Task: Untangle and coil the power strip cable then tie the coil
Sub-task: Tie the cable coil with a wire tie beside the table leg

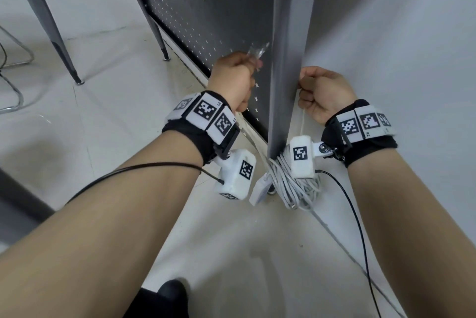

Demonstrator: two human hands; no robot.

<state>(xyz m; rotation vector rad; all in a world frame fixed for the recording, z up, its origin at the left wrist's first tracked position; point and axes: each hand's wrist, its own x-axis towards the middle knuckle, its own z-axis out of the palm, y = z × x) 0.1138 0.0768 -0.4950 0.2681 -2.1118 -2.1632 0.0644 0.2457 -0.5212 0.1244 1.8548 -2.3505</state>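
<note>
Left hand [233, 78] clamps clear wrapper [257, 53]; right hand [322, 93] pinches thin white tie [303, 122] above coiled cable [293, 183] on floor. Risk: tie slips, coil springs loose.

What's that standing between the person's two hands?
A grey upright metal post, seen in the head view. The left hand is on its pegboard side, the right hand on the wall side.

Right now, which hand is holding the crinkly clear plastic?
The left hand, raised in front of the perforated panel, grips the clear plastic. The right hand, beside the post, pinches a thin white string instead.
</note>
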